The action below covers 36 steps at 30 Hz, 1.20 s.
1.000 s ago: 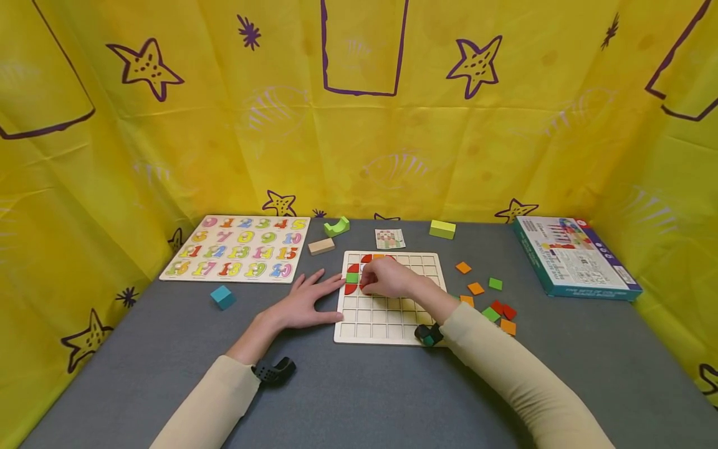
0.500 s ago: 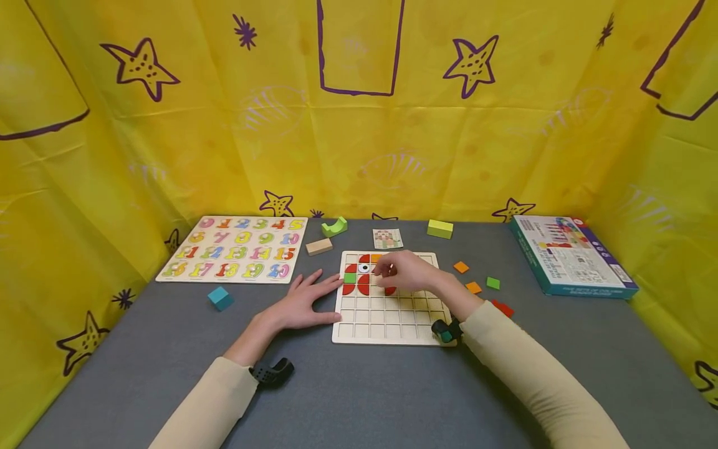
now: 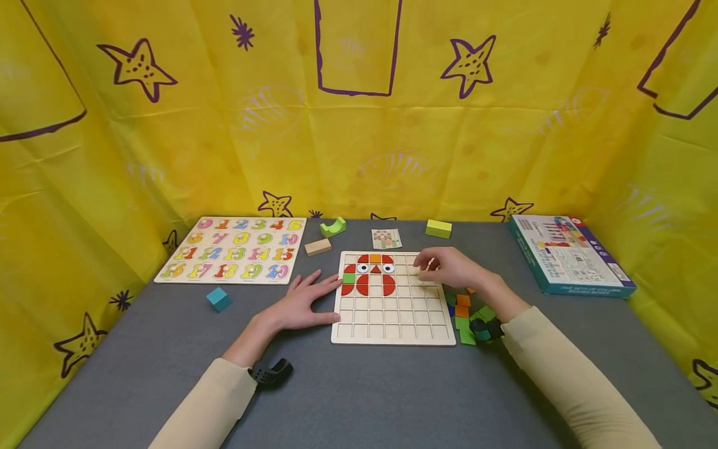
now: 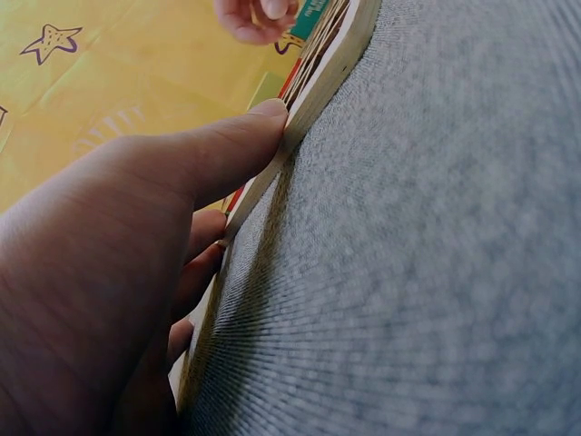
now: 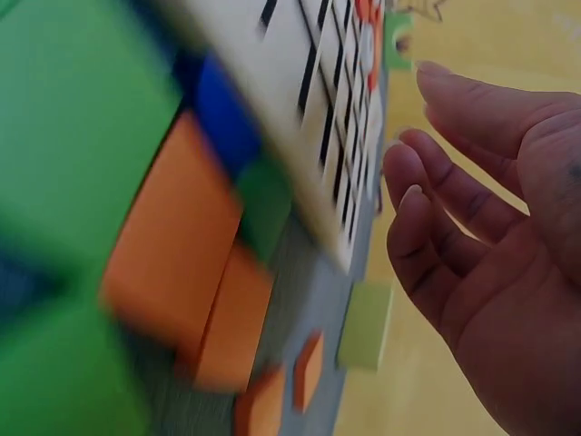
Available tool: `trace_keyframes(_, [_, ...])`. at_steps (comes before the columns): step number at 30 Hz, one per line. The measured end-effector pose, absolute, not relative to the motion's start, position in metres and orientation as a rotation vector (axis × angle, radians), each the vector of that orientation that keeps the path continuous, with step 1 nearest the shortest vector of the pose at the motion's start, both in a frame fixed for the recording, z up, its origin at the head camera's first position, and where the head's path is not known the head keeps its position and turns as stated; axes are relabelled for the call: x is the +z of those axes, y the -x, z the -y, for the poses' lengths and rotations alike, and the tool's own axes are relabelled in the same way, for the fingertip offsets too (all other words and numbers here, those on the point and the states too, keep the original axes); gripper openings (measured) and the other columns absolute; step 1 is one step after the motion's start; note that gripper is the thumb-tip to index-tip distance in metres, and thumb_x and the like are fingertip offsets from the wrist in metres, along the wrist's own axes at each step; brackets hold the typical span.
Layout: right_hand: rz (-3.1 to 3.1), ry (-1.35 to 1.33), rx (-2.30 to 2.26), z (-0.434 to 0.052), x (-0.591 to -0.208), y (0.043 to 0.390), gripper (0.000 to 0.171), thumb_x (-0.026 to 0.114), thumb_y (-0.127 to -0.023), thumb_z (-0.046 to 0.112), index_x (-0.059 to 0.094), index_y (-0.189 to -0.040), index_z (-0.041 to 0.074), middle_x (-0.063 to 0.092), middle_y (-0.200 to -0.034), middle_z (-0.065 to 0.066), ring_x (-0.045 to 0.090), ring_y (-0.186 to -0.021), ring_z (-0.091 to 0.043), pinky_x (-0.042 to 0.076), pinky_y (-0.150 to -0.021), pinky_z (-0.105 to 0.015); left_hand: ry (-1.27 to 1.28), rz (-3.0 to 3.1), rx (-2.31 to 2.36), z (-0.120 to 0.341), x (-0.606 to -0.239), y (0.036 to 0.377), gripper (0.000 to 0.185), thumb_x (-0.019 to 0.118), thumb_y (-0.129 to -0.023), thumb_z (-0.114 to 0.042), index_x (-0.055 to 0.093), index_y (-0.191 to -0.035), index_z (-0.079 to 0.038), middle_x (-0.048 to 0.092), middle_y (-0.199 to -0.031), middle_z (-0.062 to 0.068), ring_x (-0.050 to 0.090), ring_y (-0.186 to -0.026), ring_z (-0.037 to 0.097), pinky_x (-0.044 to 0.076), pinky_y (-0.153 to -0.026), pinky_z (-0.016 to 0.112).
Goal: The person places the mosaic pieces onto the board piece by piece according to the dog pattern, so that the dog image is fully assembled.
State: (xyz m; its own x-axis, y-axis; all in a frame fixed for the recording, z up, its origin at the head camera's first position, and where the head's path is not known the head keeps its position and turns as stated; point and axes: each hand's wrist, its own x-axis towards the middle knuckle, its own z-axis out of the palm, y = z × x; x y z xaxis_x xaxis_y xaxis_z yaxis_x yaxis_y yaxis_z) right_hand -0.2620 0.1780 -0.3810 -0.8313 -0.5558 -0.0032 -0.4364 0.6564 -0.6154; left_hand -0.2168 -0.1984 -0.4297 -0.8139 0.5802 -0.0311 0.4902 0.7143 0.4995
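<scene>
A wooden grid board (image 3: pixel 392 318) lies in the middle of the grey table. Red, orange and green tiles and two eye tiles (image 3: pixel 370 274) fill its upper left cells. My left hand (image 3: pixel 305 302) lies flat on the table, its straight fingers against the board's left edge. In the left wrist view the thumb (image 4: pixel 227 154) presses that edge (image 4: pixel 331 59). My right hand (image 3: pixel 429 265) hovers over the board's right side, fingers relaxed and holding nothing; the right wrist view shows its palm (image 5: pixel 472 209) empty. Loose orange and green tiles (image 3: pixel 468 315) lie beside the right wrist.
A number puzzle (image 3: pixel 232 249) sits at the back left, with a teal cube (image 3: pixel 217 299) in front of it. A wooden block (image 3: pixel 317 247), green arch (image 3: pixel 333 227), small card (image 3: pixel 386 238) and lime block (image 3: pixel 439 229) lie behind the board. A teal box (image 3: pixel 569 252) lies at the right. Yellow cloth walls surround the table.
My right hand has drawn back from the board's upper left cells to its right side, uncovering the placed tiles. The left hand has stayed in place.
</scene>
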Motion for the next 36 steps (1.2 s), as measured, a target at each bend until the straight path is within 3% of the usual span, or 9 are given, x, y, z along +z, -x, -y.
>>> trace_keyframes(15, [-2.692, 0.649, -0.836, -0.256, -0.387, 0.257, 0.028, 0.074, -0.092, 0.009, 0.069, -0.119, 0.002, 0.068, -0.108, -0.009, 0.059, -0.091, -0.025, 0.052, -0.084, -0.042, -0.858, -2.744, 0.713, 0.201, -0.429, 0.217, 0.083, 0.066, -0.091, -0.059, 0.040, -0.157, -0.017, 0.032, -0.163, 0.001, 0.008, -0.152, 0.039, -0.003, -0.114, 0.066])
trace_keyframes(20, [-2.673, 0.652, -0.760, -0.262, -0.390, 0.257, 0.023, 0.076, -0.092, 0.013, 0.071, -0.113, 0.004, 0.067, -0.108, -0.007, 0.057, -0.090, -0.023, 0.050, -0.086, -0.044, -0.856, -2.749, 0.708, 0.201, -0.430, 0.217, 0.083, 0.066, -0.090, -0.060, 0.039, -0.158, -0.018, 0.031, -0.163, -0.001, 0.007, -0.152, 0.037, -0.003, -0.115, 0.065])
trace_keyframes(29, [-2.623, 0.666, -0.750, -0.265, -0.388, 0.258, 0.008, 0.075, -0.092, 0.010, 0.069, -0.097, 0.008, 0.060, -0.088, -0.001, 0.054, -0.084, -0.022, 0.046, -0.077, -0.037, -0.864, -2.753, 0.698, 0.201, -0.429, 0.218, 0.083, 0.066, -0.091, -0.060, 0.039, -0.158, -0.019, 0.031, -0.163, -0.001, 0.007, -0.153, 0.036, -0.003, -0.115, 0.065])
trace_keyframes(36, [-2.569, 0.699, -0.834, -0.259, -0.377, 0.256, 0.006, 0.071, -0.095, 0.008, 0.071, -0.099, 0.004, 0.064, -0.090, -0.001, 0.055, -0.083, -0.021, 0.049, -0.078, -0.035, -0.850, -2.749, 0.696, 0.199, -0.429, 0.216, 0.084, 0.066, -0.090, -0.061, 0.039, -0.158, -0.019, 0.031, -0.163, 0.000, 0.008, -0.152, 0.037, -0.003, -0.114, 0.066])
